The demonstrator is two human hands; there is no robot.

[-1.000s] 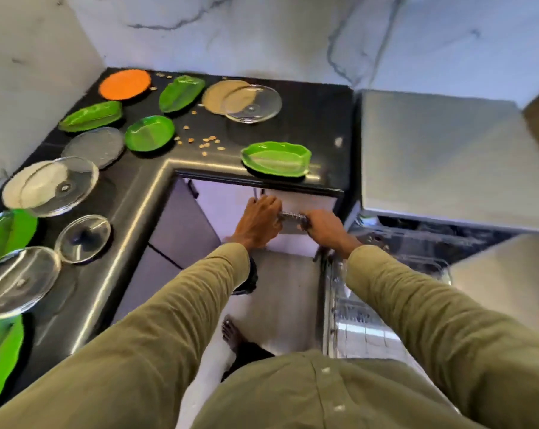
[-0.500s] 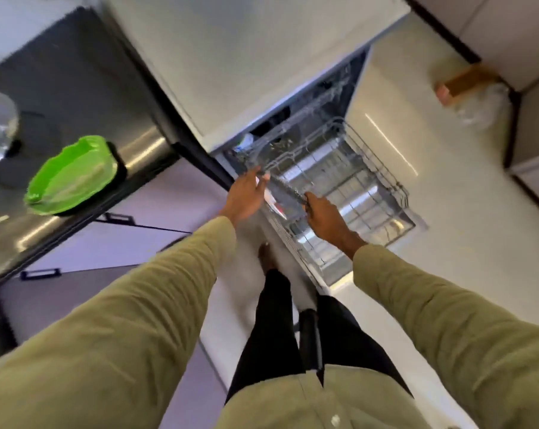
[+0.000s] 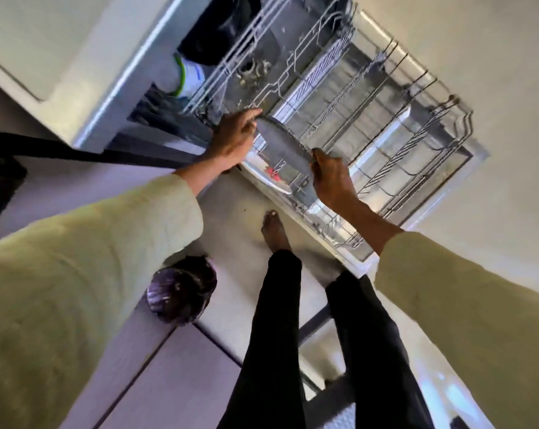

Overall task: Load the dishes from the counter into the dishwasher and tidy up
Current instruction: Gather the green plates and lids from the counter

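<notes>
Bare foot (image 3: 274,230) on the floor (image 3: 231,218). Further on, gray plate (image 3: 285,150) held on edge over the pulled-out dishwasher rack (image 3: 416,128), left hand (image 3: 234,137) fingers curled on the far rim, right hand (image 3: 331,178) fingers gripping the near rim.

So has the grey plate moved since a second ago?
Yes. Then it was held below the counter edge; now both hands hold the grey plate over the near corner of the pulled-out dishwasher rack.

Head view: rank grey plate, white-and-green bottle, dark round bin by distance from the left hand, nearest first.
1. Grey plate: held in the left hand, over the dishwasher rack's near edge.
2. White-and-green bottle: above the hand, inside the dishwasher.
3. Dark round bin: on the floor, well below, by the cabinet.
</notes>
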